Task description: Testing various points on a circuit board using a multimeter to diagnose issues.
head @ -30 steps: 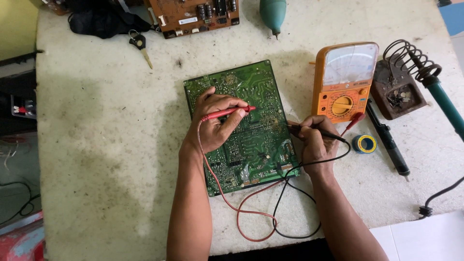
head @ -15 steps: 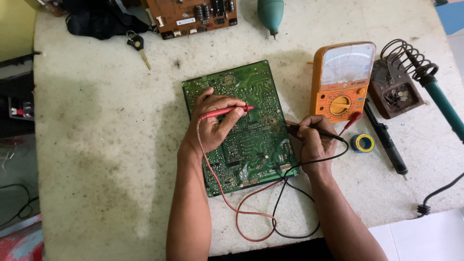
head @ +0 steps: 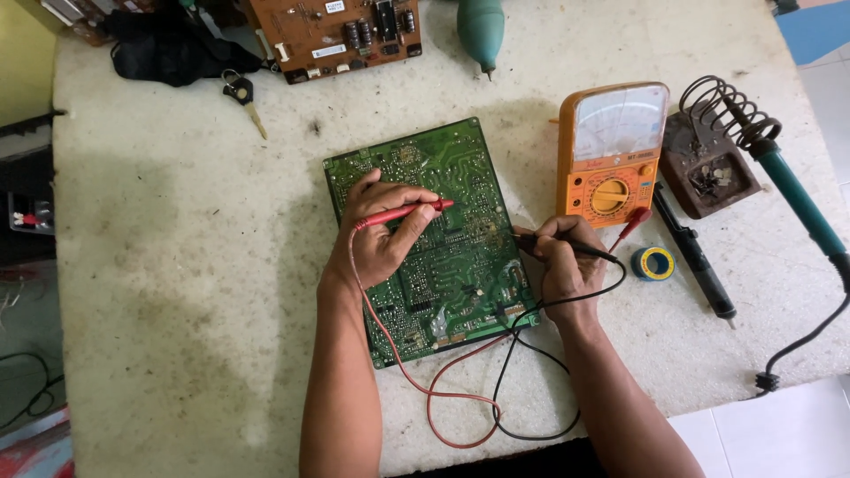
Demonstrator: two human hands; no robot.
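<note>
The left hand (head: 381, 232) is clamped on a red test probe (head: 403, 213), its tip pointing right over the green circuit board (head: 452, 168) that lies on the table (head: 177, 265) beneath both hands. The right hand (head: 560, 265) grips a black test probe (head: 567, 247) at the board's right edge. Just right of that hand sit an orange analog multimeter (head: 611, 150), a solder roll (head: 653, 263) and a desoldering pump (head: 695, 257).
</note>
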